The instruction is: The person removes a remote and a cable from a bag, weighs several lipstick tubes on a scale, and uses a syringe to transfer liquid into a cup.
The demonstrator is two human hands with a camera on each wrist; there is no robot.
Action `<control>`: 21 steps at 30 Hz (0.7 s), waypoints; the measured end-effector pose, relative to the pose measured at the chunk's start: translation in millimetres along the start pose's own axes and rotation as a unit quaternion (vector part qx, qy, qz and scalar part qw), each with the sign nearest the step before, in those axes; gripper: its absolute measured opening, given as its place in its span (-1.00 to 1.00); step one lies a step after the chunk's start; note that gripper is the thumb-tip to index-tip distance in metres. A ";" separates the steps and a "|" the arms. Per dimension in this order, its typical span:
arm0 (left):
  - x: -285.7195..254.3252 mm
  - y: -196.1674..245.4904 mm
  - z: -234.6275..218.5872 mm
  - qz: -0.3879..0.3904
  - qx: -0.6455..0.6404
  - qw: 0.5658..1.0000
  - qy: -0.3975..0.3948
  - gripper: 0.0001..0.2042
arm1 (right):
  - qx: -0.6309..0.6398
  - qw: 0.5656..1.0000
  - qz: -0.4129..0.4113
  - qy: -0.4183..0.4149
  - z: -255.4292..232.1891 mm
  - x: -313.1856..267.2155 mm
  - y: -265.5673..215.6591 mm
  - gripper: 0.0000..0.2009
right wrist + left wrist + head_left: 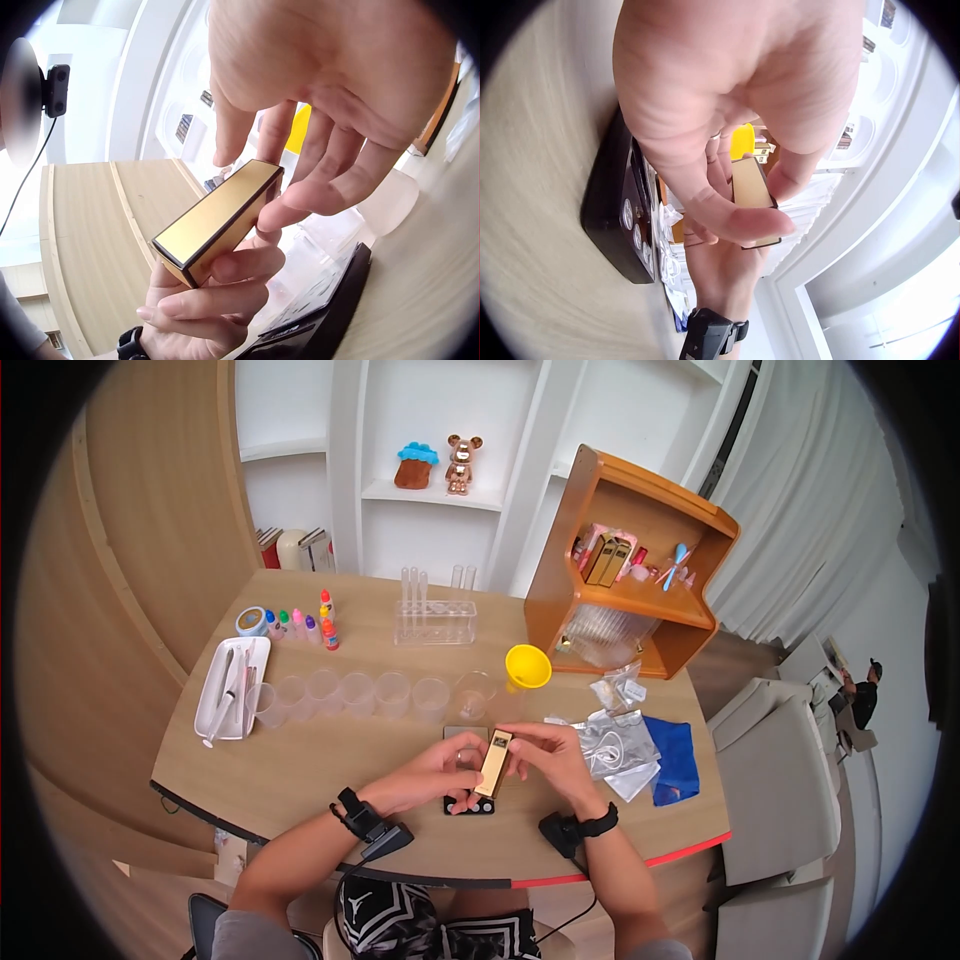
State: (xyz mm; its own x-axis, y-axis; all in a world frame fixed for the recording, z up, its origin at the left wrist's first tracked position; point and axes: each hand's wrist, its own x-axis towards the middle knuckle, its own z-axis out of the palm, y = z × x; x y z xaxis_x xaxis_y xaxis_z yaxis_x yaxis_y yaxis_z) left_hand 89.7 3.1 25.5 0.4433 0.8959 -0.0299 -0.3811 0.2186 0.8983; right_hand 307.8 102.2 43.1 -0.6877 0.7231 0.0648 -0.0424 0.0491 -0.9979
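Note:
Upright between both hands is a gold box with dark edges [493, 764] [751, 184] [219, 215], above a black device with round buttons [470, 808] [620, 202] [319, 307]. My left hand [432, 772] [739, 67] [217, 304] grips its lower part, thumb across one face in the left wrist view. My right hand [557, 757] [724, 266] [337, 82] has bent fingers at the upper end, pinching it by the edge and side. The hands partly hide the device in the head view.
Clear cups [358, 693] stand in a row behind the hands, with a yellow funnel [528, 666] and a test tube rack [435, 624] beyond. At left lies a white tray [205, 710]; at right are plastic bags [612, 740], a blue pouch [672, 760] and a wooden shelf [560, 550].

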 end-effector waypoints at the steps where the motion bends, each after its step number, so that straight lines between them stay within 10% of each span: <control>1: 0.1 -1.1 -0.8 0.002 0.012 1.000 0.000 -0.72 | 0.001 1.000 -0.009 0.001 0.2 0.5 3.3 -0.72; 12: 0.9 -2.6 -2.2 -0.003 0.004 1.000 -0.003 -0.73 | 0.047 0.999 0.004 0.000 -10.5 -3.4 -8.4 -0.76; 21: -4.5 4.0 -7.0 0.004 -0.026 0.999 -0.034 -0.85 | 0.001 0.942 -0.230 0.246 -110.7 15.3 -82.8 -0.80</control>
State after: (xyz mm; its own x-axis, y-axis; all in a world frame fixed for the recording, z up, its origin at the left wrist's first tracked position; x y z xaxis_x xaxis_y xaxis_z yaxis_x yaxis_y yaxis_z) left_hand 80.5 2.7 26.2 0.4933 0.8698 0.0083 -0.4263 0.2334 0.8740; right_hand 381.0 185.5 127.0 -0.1779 0.8571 0.4835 -0.2556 0.4342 -0.8638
